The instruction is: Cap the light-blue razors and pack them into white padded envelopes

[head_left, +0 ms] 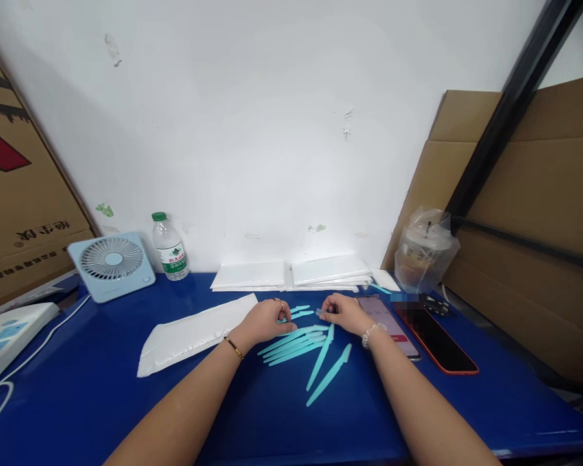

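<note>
Two hands (346,314), one clear piece (319,312), seven-plus turquoise sticks (327,378).

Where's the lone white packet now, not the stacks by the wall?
Head view, left of centre: the white packet lies on the blue table beside the left hand, left of the turquoise sticks.
</note>
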Motion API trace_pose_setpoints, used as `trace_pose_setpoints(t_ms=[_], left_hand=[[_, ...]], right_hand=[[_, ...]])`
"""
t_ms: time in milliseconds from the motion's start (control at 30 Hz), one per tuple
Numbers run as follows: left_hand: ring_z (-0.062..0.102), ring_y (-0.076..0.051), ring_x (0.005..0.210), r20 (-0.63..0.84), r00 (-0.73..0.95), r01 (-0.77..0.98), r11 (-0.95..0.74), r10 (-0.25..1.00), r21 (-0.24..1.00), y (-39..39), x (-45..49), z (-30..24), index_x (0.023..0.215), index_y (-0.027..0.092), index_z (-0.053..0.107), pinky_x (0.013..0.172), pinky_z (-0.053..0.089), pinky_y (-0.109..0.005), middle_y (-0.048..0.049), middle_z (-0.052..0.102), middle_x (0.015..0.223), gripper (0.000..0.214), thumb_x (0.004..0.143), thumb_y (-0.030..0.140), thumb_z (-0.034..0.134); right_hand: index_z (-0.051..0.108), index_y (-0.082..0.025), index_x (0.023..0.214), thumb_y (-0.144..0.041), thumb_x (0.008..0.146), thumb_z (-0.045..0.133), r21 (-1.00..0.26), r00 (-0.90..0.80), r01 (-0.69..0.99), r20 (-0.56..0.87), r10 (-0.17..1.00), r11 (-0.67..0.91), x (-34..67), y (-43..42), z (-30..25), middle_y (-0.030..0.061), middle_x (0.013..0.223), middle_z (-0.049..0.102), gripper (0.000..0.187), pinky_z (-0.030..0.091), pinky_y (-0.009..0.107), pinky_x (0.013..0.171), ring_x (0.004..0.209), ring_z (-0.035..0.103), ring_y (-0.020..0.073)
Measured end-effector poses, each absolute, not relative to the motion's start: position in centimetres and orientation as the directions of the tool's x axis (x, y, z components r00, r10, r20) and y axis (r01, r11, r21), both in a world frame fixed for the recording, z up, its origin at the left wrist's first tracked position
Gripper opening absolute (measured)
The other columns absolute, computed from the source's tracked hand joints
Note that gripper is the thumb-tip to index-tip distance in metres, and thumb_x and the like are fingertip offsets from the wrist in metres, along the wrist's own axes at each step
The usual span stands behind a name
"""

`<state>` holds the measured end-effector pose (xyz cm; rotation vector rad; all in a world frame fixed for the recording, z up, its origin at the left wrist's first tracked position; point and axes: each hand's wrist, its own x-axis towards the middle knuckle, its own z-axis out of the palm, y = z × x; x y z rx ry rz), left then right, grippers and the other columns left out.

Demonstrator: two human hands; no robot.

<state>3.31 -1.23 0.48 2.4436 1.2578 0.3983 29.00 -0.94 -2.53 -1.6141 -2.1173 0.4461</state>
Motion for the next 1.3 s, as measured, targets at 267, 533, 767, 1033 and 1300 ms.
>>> trace_pose_setpoints(t_ms=[267,533,767,1033,1300], left_hand=[[0.054,-0.013,0.063,-0.041,0.568,0.73,-0.479,0.822,0.488,-1.7,4.0,0.3,0.076,0.02,0.064,0.052,0.033,-0.023,-0.0003,0.064,0.072,0.028,0.075,0.046,0.053],[0.057,-0.016,0.071,0.094,0.51,0.734,-0.489,0.855,0.471,-1.1,3.9,0.3,0.081,0.02,0.062,0.057,0.036,-0.024,-0.002,0.064,0.078,0.026,0.079,0.043,0.05],[0.058,-0.018,0.078,0.146,0.463,0.779,-0.48,0.874,0.403,-0.9,4.0,0.0,0.086,0.021,0.061,0.065,0.04,-0.026,-0.0034,0.063,0.085,0.025,0.077,0.042,0.053],[0.057,-0.016,0.073,0.116,0.623,0.694,-0.614,0.774,0.374,-1.6,4.6,-0.5,0.077,0.022,0.065,0.063,0.037,-0.025,-0.0009,0.064,0.078,0.021,0.075,0.041,0.058],[0.056,-0.016,0.067,0.1,0.561,0.749,-0.555,0.822,0.362,-1.0,3.8,-0.3,0.072,0.021,0.065,0.058,0.034,-0.025,-0.0017,0.066,0.076,0.018,0.077,0.033,0.053]], right_hand=[[0.067,-0.023,0.083,-0.04,0.078,0.055,-0.559,-0.233,0.737,0.318,0.919,0.38,27.9,-1.6,-1.3,0.0011,0.086,0.061,0.021,0.038,0.029,0.073,0.075,0.055,0.0144],[0.069,-0.017,0.081,-0.043,0.075,0.059,-0.776,-0.398,0.532,0.124,0.909,0.339,27.6,-1.8,-1.5,0.0022,0.073,0.065,0.028,0.042,0.024,0.061,0.065,0.056,0.0142],[0.07,-0.021,0.078,-0.041,0.072,0.062,-0.578,-0.252,0.747,0.212,0.944,0.329,29.1,-1.5,-1.2,0.0032,0.085,0.063,0.022,0.04,0.031,0.076,0.08,0.056,0.0179],[0.065,-0.021,0.073,-0.032,0.07,0.067,-0.482,-0.421,0.785,0.046,0.906,0.389,27.8,-3.0,-0.1,0.0003,0.084,0.057,0.011,0.034,0.035,0.082,0.08,0.054,0.0169],[0.065,-0.019,0.074,-0.042,0.073,0.061,-0.597,-0.346,0.737,0.071,0.936,0.317,29.4,-1.9,-0.9,0.0028,0.086,0.058,0.023,0.04,0.032,0.076,0.08,0.056,0.0181]])
